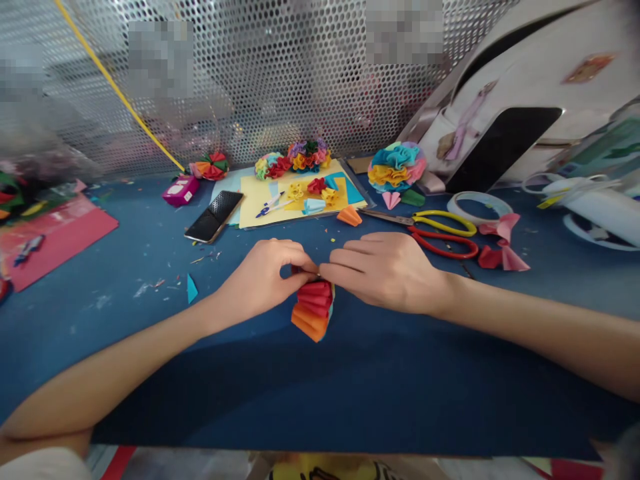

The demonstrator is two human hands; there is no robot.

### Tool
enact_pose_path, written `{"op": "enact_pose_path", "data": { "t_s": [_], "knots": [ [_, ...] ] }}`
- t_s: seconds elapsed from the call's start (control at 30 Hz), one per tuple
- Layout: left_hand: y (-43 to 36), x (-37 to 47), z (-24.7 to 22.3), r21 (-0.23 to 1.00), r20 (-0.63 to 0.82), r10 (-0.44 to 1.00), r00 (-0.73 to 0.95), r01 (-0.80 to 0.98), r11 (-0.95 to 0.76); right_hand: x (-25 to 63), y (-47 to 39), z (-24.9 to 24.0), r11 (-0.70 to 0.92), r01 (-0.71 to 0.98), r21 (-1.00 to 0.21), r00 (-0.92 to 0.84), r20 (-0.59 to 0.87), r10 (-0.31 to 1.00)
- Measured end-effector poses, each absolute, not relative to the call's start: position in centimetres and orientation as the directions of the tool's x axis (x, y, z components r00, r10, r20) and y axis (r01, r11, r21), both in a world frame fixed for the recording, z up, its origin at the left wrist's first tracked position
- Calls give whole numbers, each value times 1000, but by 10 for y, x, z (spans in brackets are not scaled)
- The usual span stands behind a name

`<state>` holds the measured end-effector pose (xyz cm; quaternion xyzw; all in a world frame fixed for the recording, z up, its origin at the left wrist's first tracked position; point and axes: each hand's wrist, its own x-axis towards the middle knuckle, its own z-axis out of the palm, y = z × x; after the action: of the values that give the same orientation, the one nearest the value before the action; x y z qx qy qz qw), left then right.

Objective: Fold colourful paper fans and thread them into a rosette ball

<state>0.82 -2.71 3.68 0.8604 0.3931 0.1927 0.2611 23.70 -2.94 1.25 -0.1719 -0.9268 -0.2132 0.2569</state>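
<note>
Between my two hands hangs a small bunch of pleated paper (pixel 315 308), red at the top and orange below, with a sliver of pale blue at its right edge. My left hand (pixel 275 275) pinches the gathered top of the bunch between thumb and forefinger. From the other side my right hand (pixel 383 272) has its fingers curled, with the fingertips pressed to the same top point. Exactly what the right fingertips hold there is hidden. The bunch is held above the dark blue tabletop (pixel 250 393).
Scissors (pixel 445 233) with yellow and red handles lie beyond my right hand, beside a tape roll (pixel 480 207) and pink paper bows (pixel 503 243). A phone (pixel 215 217), paper sheets (pixel 250 203) and paper flowers (pixel 397 167) lie farther back. A perforated metal panel (pixel 280 80) and a white bag (pixel 530 60) stand behind.
</note>
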Motion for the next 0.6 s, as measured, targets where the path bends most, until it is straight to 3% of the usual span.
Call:
{"op": "enact_pose_path", "data": {
  "t_s": [0.2, 0.3, 0.37, 0.53, 0.6],
  "knots": [
    [-26, 9, 36, 742, 62, 808, 586, 514, -431, 234, -32, 13, 889, 458, 5, -775, 492, 396],
    [-26, 10, 36, 754, 62, 808, 586, 503, -422, 233, -36, 14, 880, 473, -53, -763, 475, 439],
    [-24, 9, 36, 759, 52, 793, 607, 492, -426, 234, -37, 15, 886, 463, 16, -776, 491, 397],
    [-15, 5, 37, 792, -35, 733, 680, 466, -394, 237, -33, 17, 862, 374, 343, -836, 528, 152],
    [-13, 4, 36, 801, -54, 745, 665, 475, -365, 238, -31, 17, 842, 361, 401, -842, 528, 109]
  ]
}}
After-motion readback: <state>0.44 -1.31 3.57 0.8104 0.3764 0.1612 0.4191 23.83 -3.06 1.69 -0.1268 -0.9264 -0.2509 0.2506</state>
